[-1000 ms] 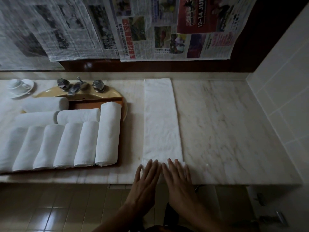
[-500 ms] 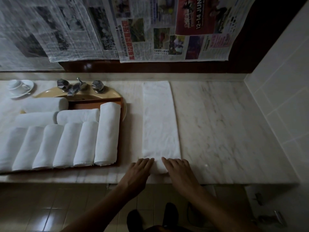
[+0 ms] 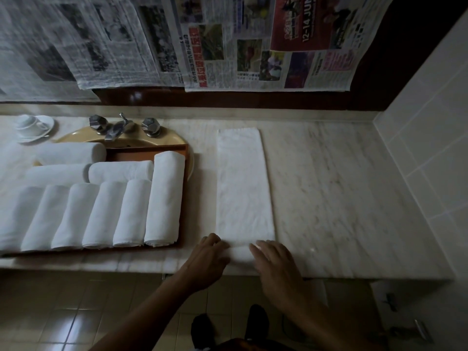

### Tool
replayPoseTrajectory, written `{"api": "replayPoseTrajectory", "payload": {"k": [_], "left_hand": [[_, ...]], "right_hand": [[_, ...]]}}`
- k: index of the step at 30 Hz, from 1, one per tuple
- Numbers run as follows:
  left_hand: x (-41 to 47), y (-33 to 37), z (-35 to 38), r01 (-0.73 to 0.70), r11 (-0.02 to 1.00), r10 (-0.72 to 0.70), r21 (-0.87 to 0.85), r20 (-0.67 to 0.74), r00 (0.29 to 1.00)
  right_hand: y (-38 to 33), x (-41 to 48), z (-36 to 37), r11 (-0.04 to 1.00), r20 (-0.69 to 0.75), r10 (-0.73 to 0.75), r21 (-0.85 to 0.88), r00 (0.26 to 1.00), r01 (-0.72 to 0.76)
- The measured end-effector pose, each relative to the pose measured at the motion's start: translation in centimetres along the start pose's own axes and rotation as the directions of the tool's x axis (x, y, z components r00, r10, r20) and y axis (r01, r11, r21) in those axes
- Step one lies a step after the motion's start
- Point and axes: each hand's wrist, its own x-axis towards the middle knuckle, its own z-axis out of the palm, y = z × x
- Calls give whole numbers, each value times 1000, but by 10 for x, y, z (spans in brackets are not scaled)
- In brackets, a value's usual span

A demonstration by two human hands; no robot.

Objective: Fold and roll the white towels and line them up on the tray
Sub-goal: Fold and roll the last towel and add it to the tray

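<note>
A white towel, folded into a long narrow strip, lies on the marble counter and runs away from me. Its near end is turned up into a small roll. My left hand grips the left side of that roll with curled fingers. My right hand curls over the right side of it. To the left, an orange-brown tray holds several rolled white towels, most side by side in a front row and three lying crosswise behind.
The tray sits over a yellow sink with chrome taps. A white cup and saucer stand at the far left. Newspaper sheets hang on the back wall. A tiled wall bounds the counter on the right.
My hands went from lying flat on the towel's near end to curling round it, and that end has turned up into a small roll.
</note>
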Motion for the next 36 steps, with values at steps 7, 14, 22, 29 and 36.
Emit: {"api": "replayPoseTrajectory", "payload": {"k": [7, 14, 22, 29, 36], "left_hand": [[-24, 29, 26, -128, 918, 207, 376, -180, 962], [-10, 18, 47, -37, 902, 99, 431, -124, 987], [21, 21, 9, -97, 933, 106, 348, -7, 994], [-20, 20, 17, -156, 941, 139, 299, 78, 987], [-18, 8, 13, -134, 990, 136, 33, -37, 990]], "right_hand": [[-11, -9, 18, 998, 85, 49, -43, 995, -45], [8, 21, 16, 993, 128, -19, -115, 992, 34], [25, 48, 4, 996, 233, -57, -60, 971, 73], [24, 9, 16, 992, 157, -123, 27, 980, 121], [10, 26, -30, 972, 321, 64, 196, 945, -132]]}}
